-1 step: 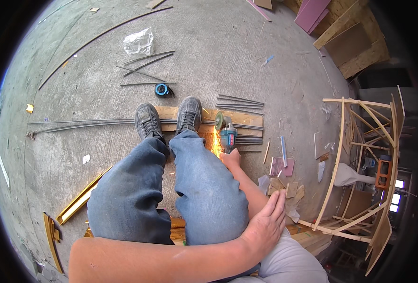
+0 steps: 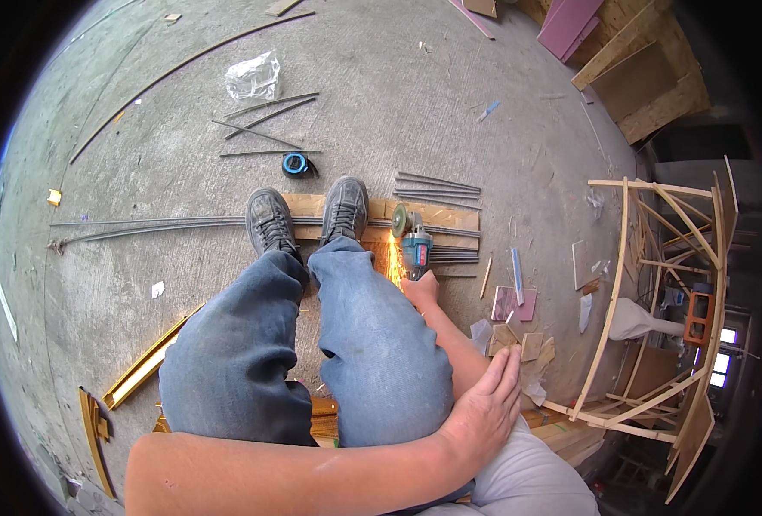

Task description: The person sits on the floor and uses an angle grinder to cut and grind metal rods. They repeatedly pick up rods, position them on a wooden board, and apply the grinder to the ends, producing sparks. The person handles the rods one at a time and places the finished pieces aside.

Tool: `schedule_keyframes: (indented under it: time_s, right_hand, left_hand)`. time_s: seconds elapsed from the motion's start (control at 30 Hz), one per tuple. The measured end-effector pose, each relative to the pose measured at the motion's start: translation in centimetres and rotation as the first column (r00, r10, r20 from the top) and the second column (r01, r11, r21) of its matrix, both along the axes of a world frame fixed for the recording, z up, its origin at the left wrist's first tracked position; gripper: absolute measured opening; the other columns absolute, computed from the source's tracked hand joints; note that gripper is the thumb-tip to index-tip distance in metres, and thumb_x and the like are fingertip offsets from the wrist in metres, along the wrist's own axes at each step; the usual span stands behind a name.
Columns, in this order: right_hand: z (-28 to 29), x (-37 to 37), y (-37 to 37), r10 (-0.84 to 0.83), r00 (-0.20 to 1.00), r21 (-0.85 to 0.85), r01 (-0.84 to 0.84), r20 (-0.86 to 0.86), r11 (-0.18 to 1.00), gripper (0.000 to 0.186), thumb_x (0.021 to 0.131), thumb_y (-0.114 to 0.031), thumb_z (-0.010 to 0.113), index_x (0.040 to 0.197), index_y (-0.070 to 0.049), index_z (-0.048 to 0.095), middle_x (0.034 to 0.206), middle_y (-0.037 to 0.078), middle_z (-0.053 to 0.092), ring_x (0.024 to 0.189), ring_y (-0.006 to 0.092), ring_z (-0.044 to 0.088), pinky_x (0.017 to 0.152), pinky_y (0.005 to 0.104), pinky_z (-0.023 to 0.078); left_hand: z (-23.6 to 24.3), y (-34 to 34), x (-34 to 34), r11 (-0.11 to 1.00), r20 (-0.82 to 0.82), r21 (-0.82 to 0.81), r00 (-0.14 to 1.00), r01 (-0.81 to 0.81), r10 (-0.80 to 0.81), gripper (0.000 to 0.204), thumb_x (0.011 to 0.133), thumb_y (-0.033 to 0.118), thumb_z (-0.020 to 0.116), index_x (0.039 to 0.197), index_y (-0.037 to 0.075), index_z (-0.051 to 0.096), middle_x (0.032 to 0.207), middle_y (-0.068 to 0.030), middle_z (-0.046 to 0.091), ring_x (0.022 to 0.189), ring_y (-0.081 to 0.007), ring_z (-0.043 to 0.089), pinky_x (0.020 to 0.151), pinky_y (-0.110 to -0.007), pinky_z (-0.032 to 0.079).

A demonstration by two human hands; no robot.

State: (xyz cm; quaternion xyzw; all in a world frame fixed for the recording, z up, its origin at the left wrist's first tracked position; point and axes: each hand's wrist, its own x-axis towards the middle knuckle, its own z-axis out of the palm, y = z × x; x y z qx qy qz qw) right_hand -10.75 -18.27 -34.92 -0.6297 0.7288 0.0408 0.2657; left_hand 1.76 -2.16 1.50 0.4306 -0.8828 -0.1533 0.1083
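Your bare right hand [image 2: 422, 290] is closed around the rear of the angle grinder [image 2: 417, 249], and its green disc [image 2: 400, 221] stands upright on the bundle of thin metal rods [image 2: 217, 223], inward from the right end of the wooden board [image 2: 382, 209]. Your left hand [image 2: 487, 397] lies flat and straight-fingered across your right arm, holding nothing.

Only your shoes [image 2: 344, 209] press on the rods, and both stand left of the disc. If a rod rolls under a sole, the disc could pinch in the cut and kick the grinder back; with one hand on it, you could struggle to check the jerk, and your right shoe is just beside the disc.

The sparks [image 2: 394, 260] stream toward you, between your right leg and that hand, so they could burn your fingers or scorch your jeans [image 2: 381, 335]. Crumpled paper [image 2: 536, 378] lies near your right arm; it could smoulder if stray sparks reach it.

A sagging right end could also close the cut on the disc. Short rods [image 2: 439, 181] near the board's far edge could roll underfoot.
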Motion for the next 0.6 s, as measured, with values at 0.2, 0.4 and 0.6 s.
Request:
schedule_keyframes:
  time_s: [0.2, 0.4, 0.6]
  right_hand:
    - [-0.20, 0.08, -0.09, -0.001, 1.000, 0.009, 0.001, -0.003, 1.000, 0.056, 0.064, -0.031, 0.076, 0.106, 0.003, 0.059, 0.105, 0.027, 0.067, 0.103, 0.0418, 0.065, 0.089, 0.0454, 0.052]
    - [-0.02, 0.40, 0.18, 0.010, 1.000, 0.008, -0.010, -0.010, 1.000, 0.056, 0.063, -0.031, 0.077, 0.104, 0.003, 0.060, 0.104, 0.028, 0.067, 0.102, 0.0408, 0.065, 0.089, 0.0451, 0.052]
    - [-0.16, -0.21, -0.01, 0.022, 1.000, -0.002, -0.022, 0.009, 1.000, 0.053, 0.064, -0.029, 0.076, 0.102, 0.004, 0.060, 0.103, 0.028, 0.068, 0.101, 0.0404, 0.066, 0.087, 0.0448, 0.052]
  left_hand:
    - [0.14, -0.01, 0.22, 1.000, -0.013, 0.009, 1.000, 0.002, -0.001, 0.052, 0.092, 0.027, 0.045, 0.134, -0.003, 0.052, 0.142, -0.0217, 0.047, 0.141, -0.0424, 0.030, 0.119, -0.056, 0.017]
    - [0.15, 0.02, 0.31, 1.000, -0.002, 0.012, 1.000, 0.001, -0.001, 0.053, 0.092, 0.027, 0.045, 0.135, -0.004, 0.051, 0.142, -0.0214, 0.047, 0.142, -0.0426, 0.030, 0.119, -0.056, 0.017]
    - [0.02, 0.00, -0.05, 1.000, -0.001, -0.002, 1.000, 0.001, -0.001, 0.053, 0.092, 0.026, 0.044, 0.136, -0.003, 0.050, 0.144, -0.0214, 0.046, 0.142, -0.0428, 0.029, 0.119, -0.057, 0.017]
